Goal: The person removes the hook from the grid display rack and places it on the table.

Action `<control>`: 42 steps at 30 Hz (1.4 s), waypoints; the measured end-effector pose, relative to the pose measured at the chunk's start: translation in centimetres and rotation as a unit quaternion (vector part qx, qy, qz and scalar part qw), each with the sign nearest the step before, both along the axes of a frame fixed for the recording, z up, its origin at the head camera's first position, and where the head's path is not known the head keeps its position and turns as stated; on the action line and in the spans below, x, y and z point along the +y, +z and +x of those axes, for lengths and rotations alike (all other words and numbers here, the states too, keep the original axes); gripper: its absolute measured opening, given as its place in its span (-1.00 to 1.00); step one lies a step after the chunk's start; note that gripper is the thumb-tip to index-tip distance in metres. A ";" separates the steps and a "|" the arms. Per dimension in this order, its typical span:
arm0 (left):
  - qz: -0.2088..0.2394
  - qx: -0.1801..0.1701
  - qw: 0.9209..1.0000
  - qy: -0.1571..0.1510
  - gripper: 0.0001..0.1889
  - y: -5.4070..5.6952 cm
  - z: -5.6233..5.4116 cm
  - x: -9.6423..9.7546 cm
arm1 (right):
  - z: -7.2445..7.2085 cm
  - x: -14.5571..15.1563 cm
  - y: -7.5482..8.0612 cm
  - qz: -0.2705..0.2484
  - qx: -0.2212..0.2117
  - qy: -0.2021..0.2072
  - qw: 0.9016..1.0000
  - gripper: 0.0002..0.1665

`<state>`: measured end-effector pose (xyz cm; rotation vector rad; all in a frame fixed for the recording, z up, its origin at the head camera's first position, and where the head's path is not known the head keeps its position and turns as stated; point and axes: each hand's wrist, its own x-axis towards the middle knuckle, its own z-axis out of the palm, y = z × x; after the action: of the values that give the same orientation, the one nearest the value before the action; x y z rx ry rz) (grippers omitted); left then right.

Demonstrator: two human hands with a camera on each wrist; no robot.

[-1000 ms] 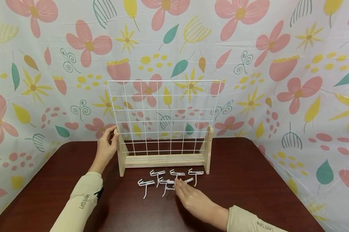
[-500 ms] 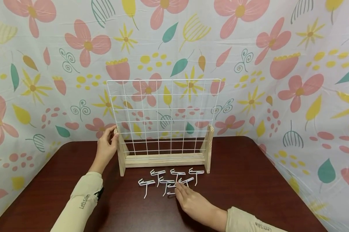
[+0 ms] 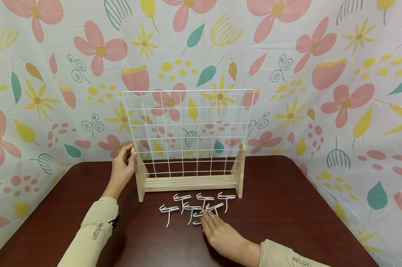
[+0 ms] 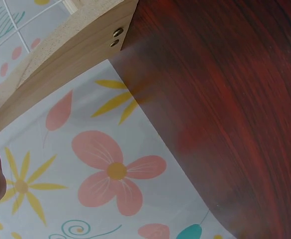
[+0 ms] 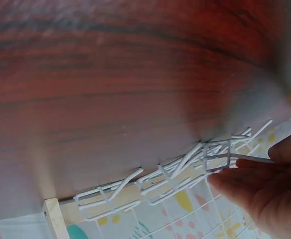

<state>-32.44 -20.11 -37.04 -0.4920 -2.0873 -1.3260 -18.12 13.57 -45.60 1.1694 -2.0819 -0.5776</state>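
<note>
A white wire grid panel (image 3: 187, 90) stands upright in a pale wooden stand (image 3: 191, 186) on the table. My left hand (image 3: 123, 167) grips the top of the stand's left side post, thumb in front. Just before the stand lie several white wire hooks (image 3: 205, 198), their prongs pointing toward me. Over the nearest of these is my right hand (image 3: 222, 233). In the right wrist view, that hand pinches the prong of one wire hook (image 5: 217, 158) between thumb and fingers; in the head view the hand covers part of it.
The dark red-brown table (image 3: 161, 248) has rounded back corners. Behind and beside it hangs a flower-patterned cloth (image 3: 287, 55). Two screws (image 4: 116, 33) show on the outer face of the left side post.
My right hand has drawn slightly down toward me, baring more of the hooks beside its fingertips. My left hand stays on the post. The head view has tilted slightly.
</note>
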 end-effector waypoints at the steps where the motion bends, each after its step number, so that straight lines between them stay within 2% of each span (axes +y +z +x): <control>1: 0.002 0.002 1.000 -0.002 -0.62 0.0 -0.1 0.0 | 0.0 -0.1 -0.1 -0.009 -0.003 0.000 1.000 -0.49; 4: 0.003 0.003 1.000 -0.003 -0.62 -0.1 -0.1 -0.1 | 0.1 -0.2 -0.4 -0.036 -0.015 0.002 0.999 -0.41; 16: 0.007 -0.002 1.000 0.003 -0.63 0.0 0.0 0.1 | 0.5 -0.7 -0.6 -0.107 -0.075 -0.010 0.991 -0.54; 22: 0.003 -0.004 1.000 0.008 -0.62 -0.1 -0.2 0.1 | 0.2 -0.7 -0.8 -0.135 -0.097 -0.012 0.986 -0.58; 29: 0.002 -0.004 1.000 0.006 -0.62 -0.2 0.0 0.0 | 0.2 -0.9 -0.8 -0.128 -0.094 -0.024 0.987 -0.52; 37: -0.011 -0.014 0.999 0.029 -0.62 0.1 0.3 0.1 | 0.4 -1.1 -0.6 -0.112 -0.086 -0.029 0.990 -0.50; 42: -0.019 -0.019 0.999 0.028 -0.56 0.1 0.7 0.2 | 0.5 -1.2 0.2 -0.127 -0.114 -0.022 0.985 -0.55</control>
<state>-31.73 -19.93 -36.97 -0.4245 -2.1450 -1.2742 -17.58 12.39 -45.44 1.0834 -2.3004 -0.1949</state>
